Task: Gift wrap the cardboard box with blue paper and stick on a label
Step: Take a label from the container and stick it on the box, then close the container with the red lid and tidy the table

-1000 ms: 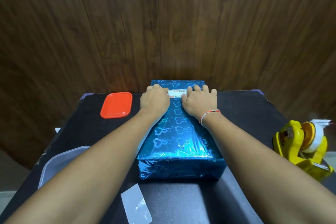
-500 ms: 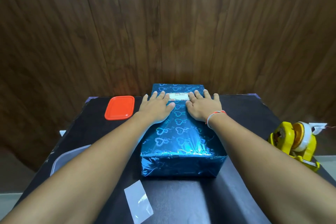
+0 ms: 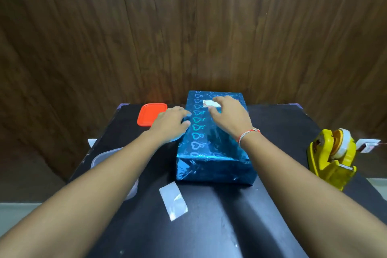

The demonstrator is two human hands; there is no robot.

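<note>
Blue-wrapped box [image 3: 211, 144] lies on the black table [image 3: 240, 226], white label [image 3: 210, 103] on its far top.
Right hand [image 3: 229, 117], fingers relaxed, rests by the label; left hand [image 3: 170, 124], fingers loosely bent, touches the box's left edge.
</note>
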